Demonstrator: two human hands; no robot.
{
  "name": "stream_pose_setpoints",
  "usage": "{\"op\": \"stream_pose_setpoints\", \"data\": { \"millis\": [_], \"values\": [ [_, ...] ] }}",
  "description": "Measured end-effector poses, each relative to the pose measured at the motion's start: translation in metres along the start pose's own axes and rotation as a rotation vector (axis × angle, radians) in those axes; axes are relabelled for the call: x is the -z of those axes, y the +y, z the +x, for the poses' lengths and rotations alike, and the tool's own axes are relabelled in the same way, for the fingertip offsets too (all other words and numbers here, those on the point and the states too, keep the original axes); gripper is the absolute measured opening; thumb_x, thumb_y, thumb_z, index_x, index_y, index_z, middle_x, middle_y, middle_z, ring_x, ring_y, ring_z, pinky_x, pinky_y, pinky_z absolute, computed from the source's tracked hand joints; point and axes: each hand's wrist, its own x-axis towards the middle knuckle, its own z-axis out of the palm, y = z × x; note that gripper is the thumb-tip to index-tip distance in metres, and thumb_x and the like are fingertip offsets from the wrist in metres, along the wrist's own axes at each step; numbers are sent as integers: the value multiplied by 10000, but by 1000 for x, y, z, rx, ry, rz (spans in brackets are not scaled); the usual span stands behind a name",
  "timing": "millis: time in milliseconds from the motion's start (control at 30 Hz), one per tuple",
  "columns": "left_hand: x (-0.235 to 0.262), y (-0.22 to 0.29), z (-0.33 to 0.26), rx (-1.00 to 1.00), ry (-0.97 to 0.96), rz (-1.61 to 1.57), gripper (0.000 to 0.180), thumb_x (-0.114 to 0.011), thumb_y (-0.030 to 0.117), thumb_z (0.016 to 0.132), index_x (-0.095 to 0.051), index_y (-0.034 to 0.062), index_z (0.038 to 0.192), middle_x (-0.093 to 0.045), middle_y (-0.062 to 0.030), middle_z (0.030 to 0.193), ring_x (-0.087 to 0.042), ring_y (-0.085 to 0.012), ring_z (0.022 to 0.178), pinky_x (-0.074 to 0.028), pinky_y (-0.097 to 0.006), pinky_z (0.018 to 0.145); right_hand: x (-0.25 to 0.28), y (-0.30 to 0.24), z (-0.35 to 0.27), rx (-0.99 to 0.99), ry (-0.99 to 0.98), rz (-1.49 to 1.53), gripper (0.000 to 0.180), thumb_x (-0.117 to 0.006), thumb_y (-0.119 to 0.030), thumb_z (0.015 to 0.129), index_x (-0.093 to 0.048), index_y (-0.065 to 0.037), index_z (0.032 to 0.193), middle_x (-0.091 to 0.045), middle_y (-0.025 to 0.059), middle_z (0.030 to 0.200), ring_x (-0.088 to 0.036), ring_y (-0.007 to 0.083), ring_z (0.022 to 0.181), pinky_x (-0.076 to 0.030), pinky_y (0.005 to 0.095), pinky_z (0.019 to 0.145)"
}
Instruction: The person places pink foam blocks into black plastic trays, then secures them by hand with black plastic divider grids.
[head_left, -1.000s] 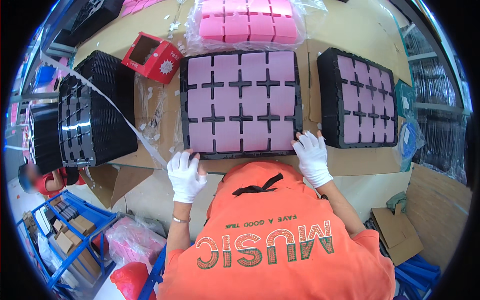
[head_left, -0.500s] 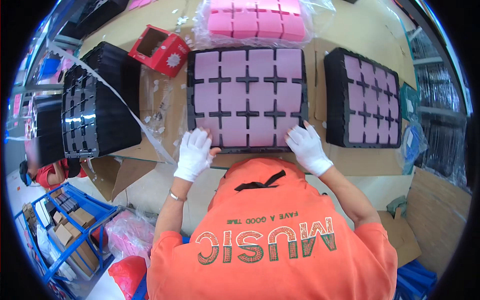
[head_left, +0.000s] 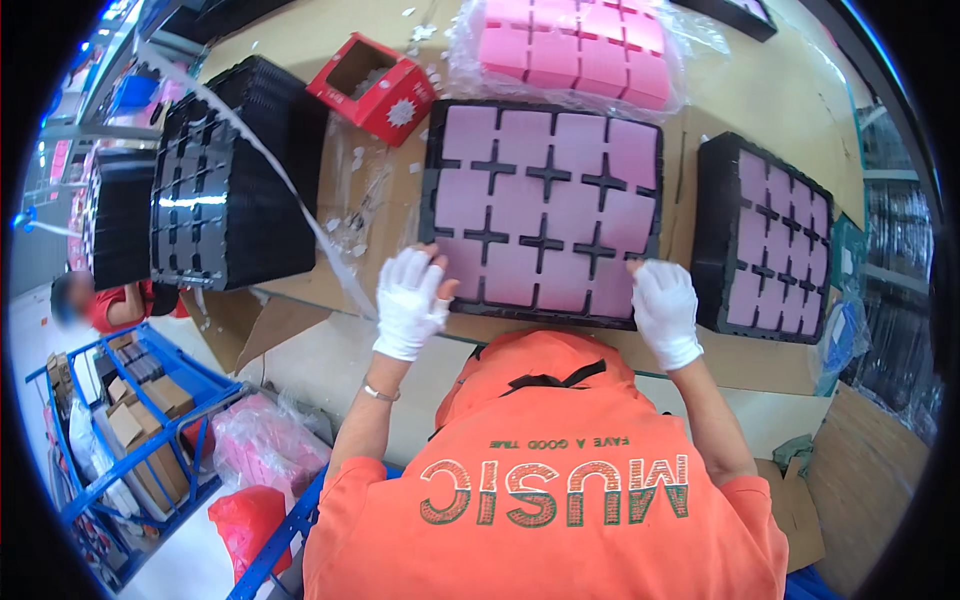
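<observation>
Sitting on the bench just ahead: black tray with purple pads, left hand by one near corner, right hand by the other; honestly can't tell if either grip's clenched.

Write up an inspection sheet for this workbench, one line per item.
Surface: tan cardboard-covered tabletop.
Job's things: central black plastic tray holding mauve foam pads; right-hand black plastic tray, likewise filled; nested black plastic tray stack at left.
Clutter: open red cardboard box, white scraps, pink foam blocks in clear plastic.
Hands: left white-gloved hand and right white-gloved hand at the central tray's near corners; contact uncertain.
Cables: nothing seen; long white strip at left.
Surroundings: blue metal rack, person in red.
</observation>
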Motion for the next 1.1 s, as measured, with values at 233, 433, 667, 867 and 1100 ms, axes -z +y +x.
{"op": "stream_pose_setpoints", "data": {
  "millis": [233,433,667,867,1100],
  "values": [
    [6,1,23,-67,-71,28,341,-667,137,708,-642,64,1041,-590,-74,1143,-542,-290,1084,-424,-442,887,13,30,102,-613,237,291,690,-716,-326,826,-423,-4,1361,-574,190,1069,-607,334,890,-511,418,752],
    [-12,10,16,-124,-89,9,297,-622,91,680,-642,77,976,-586,-64,1121,-545,-265,1081,-435,-422,869,8,-7,121,-78,389,-3,813,-779,-374,741,-423,-25,1383,-562,177,1086,-556,372,1001,-481,439,811],
    [1,-25,-33,489,196,-18,251,-598,16,760,-661,34,1002,-636,-124,1056,-599,-325,984,-481,-405,873,-35,62,135,-656,277,173,616,-614,-248,845,-404,-58,1392,-664,236,1060,-659,419,894,-511,500,792],
    [-4,-9,-51,769,219,-183,181,-663,95,846,-666,16,1009,-655,-142,986,-637,-319,899,-509,-377,817,-56,80,136,-635,244,138,630,-623,-251,830,-412,-137,1413,-661,219,1102,-666,410,910,-517,482,812],
    [-8,19,-38,802,99,-199,163,-730,148,791,-698,47,915,-640,-121,885,-632,-297,767,-504,-379,692,-53,72,131,-680,203,212,648,-637,-258,826,-410,-132,1419,-645,216,1154,-659,393,961,-513,469,838]
  ]
}}
